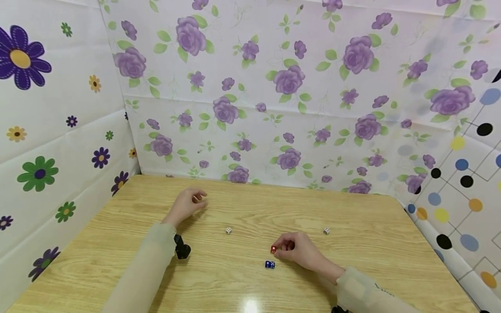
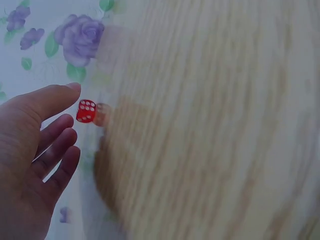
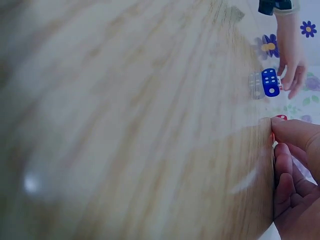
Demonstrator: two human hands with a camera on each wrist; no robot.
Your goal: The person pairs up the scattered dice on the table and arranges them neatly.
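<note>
White sheeting printed with purple roses point(image 1: 256, 126) backs a wood-grained table point(image 1: 219, 282). Head view: the right hand point(image 1: 300, 252) pinches a small red cube-shaped die point(image 1: 273, 249) just beside two touching blue dice point(image 1: 268, 264); the left hand point(image 1: 188, 203) curves loosely, empty. Left wrist view: a white-pipped red die point(image 2: 86, 111) sits near that hand. Right wrist view: the right hand partly hides its die.

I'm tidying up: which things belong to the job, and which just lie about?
Seemingly the job:
red die held by the right hand
other red die near the left hand

Lying about, perhaps for later:
two blue dice
left white die
right white die
</note>
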